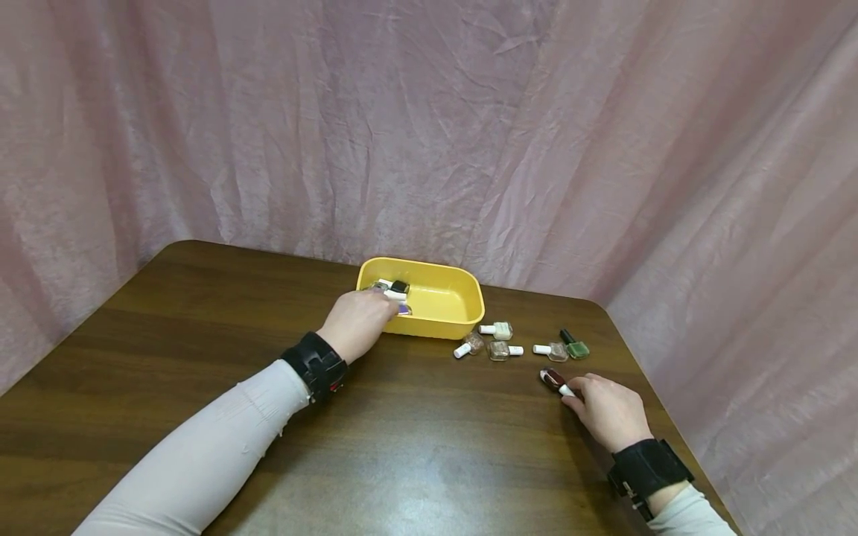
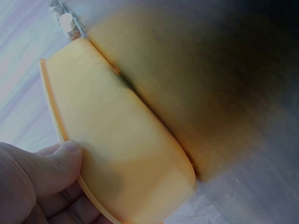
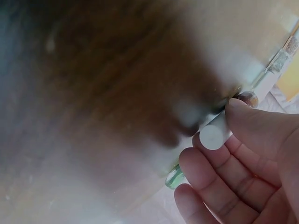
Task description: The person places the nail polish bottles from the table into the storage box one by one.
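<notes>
White sleeve (image 1: 208,447) on the far left, then the left hand (image 1: 360,318) pinching the yellow bin's (image 1: 436,328) near wall toward its left end, thumb outside, fingers inside. A few nail polish bottles (image 1: 400,286) lie in that end. Next, on the brown counter (image 1: 415,417), two glittery bottles (image 1: 497,351) and a pale one (image 1: 503,330) sit right by the bin. Then another glittery one (image 1: 558,352), the dark red bottle (image 1: 553,379) nearer the person, a green bottle (image 1: 578,349), and the right hand (image 1: 611,412), thumb and fingers pinching the dark red one's white cap.

White sleeves (image 1: 208,447), black wrist straps (image 1: 313,365)
</notes>
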### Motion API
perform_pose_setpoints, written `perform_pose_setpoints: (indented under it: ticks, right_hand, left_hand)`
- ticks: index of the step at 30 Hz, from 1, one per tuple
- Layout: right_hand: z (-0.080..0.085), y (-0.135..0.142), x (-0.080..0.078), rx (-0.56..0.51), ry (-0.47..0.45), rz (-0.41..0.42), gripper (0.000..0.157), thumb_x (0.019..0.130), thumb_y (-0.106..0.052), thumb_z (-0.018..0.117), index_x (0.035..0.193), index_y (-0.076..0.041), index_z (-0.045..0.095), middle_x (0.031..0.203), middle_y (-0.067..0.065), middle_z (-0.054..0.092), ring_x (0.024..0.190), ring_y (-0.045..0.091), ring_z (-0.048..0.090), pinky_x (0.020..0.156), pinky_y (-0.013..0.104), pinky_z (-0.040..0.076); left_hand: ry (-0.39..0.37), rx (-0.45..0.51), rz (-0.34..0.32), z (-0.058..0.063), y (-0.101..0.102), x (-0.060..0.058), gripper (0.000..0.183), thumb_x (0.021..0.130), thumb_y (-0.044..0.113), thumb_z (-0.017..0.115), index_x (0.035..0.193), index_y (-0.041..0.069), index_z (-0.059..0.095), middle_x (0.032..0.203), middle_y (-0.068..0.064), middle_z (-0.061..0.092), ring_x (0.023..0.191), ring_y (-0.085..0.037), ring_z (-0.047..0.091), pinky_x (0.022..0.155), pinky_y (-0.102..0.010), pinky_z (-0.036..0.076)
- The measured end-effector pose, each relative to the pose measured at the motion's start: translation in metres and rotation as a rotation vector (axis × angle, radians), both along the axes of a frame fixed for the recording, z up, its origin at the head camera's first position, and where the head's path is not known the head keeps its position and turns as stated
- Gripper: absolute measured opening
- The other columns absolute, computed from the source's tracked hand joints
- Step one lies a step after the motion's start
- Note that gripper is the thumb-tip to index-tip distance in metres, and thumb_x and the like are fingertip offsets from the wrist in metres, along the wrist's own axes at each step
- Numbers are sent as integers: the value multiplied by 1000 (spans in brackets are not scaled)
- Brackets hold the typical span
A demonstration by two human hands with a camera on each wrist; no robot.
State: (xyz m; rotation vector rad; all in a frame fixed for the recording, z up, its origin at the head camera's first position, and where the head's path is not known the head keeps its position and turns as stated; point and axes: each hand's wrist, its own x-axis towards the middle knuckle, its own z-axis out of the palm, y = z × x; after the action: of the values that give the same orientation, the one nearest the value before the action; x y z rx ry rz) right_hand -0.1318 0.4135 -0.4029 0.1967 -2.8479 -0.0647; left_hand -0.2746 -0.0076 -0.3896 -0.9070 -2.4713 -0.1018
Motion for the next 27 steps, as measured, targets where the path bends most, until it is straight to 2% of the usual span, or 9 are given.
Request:
perform_pose_setpoints:
  ticks: [9,18,27]
  right_hand:
    - [2,1,-5,9,-39,-13,16,90,-17,91,103,-11,85,99,7,80,84,29,77,64,49,59]
    - [4,-2,-7,43,-9,-10,14,89,-12,91,102,-12,85,86,5,74,72,26,73,57,47,55]
    - [9,-12,-12,49,1,7,10,92,-13,88,101,-11,85,83,4,70,70,25,69,54,45,53]
  left_hand:
    - [2,21,-4,0,0,0,21,99,-4,75,101,15,84,92,-6,80,84,-24,74,72,-44,64]
    - [-7,22,-9,0,-1,1,25,98,-6,74,101,17,84,92,-2,79,85,-24,74,72,-43,63]
    - [-13,13,-5,2,-1,1,25,98,-7,75,102,16,85,94,-4,80,85,-24,74,72,-43,64]
